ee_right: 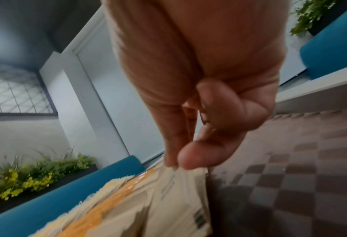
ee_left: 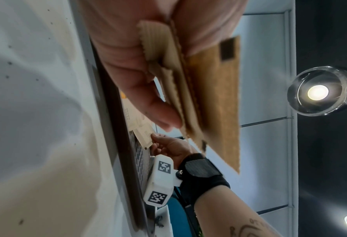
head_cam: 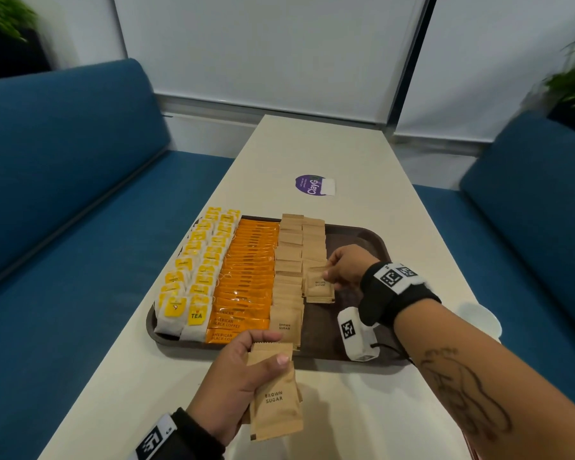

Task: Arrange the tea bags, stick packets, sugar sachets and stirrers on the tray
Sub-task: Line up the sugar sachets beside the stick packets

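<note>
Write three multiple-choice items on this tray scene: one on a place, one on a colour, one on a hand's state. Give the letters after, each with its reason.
1. Where do the tea bags lie on the tray?
A. left side
B. right side
C. middle

2. What colour are the coffee packets?
A. green
B. orange
C. white

3. What is the left hand doing?
A. resting flat on the table
B. hanging free with nothing in it
C. holding sugar sachets

Answers:
1 A, the tea bags fill the two leftmost rows.
2 B, the coffee packets form an orange band beside the tea bags.
3 C, thumb and fingers clasp a small stack of brown sachets above the table.
</note>
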The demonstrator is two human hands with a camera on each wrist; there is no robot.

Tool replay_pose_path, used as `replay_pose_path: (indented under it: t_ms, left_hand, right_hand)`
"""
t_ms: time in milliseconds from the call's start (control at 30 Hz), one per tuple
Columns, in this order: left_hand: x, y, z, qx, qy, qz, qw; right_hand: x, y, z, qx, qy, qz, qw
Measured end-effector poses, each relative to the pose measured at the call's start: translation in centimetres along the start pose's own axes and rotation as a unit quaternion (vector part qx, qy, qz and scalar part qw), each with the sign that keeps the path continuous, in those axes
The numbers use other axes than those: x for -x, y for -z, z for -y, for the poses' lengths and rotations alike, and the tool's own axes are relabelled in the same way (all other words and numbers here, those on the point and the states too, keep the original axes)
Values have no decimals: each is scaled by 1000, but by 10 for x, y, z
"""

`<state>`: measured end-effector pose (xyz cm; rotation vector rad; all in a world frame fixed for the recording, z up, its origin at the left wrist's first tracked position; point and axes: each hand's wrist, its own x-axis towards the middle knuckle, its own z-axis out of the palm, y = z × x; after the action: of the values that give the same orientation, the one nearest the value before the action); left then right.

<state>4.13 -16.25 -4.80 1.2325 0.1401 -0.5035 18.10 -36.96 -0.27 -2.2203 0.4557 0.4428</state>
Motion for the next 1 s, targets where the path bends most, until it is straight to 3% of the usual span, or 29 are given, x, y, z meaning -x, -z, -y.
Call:
replay_pose_path:
  t_ms: [200, 300, 433, 533, 633, 700, 767, 900, 1000]
  left_hand:
    - [-10, 6, 1, -2, -9, -6, 1000]
    - [-14, 7, 3, 0, -4, -13, 1000]
    - [-16, 5, 4, 3, -4, -16, 1000]
    - [-15, 2, 3, 9, -10, -23, 1000]
    - [-14, -4, 3, 22, -19, -39, 999]
    - [-11, -11, 3, 36, -32, -48, 998]
    - [-8, -18, 4, 46, -39, -54, 997]
    - [-4, -28, 10, 70, -37, -67, 995]
    - [3, -33, 9, 109, -3, -36, 993]
  right_hand:
    - [-15, -5, 12, 123, -74, 64, 988]
    - [-19, -6, 11, 131, -69, 61, 987]
    - [-14, -4, 8, 75, -44, 32, 996]
    - [12, 1, 8, 79, 43, -16, 996]
    - [60, -3, 1, 33, 128, 51, 990]
    - [93, -16, -12, -21, 126, 153, 980]
    - [116, -35, -26, -47, 105, 212, 970]
    - [130, -54, -49, -116, 116, 168, 972]
    - [133, -51, -61, -165, 115, 141, 969]
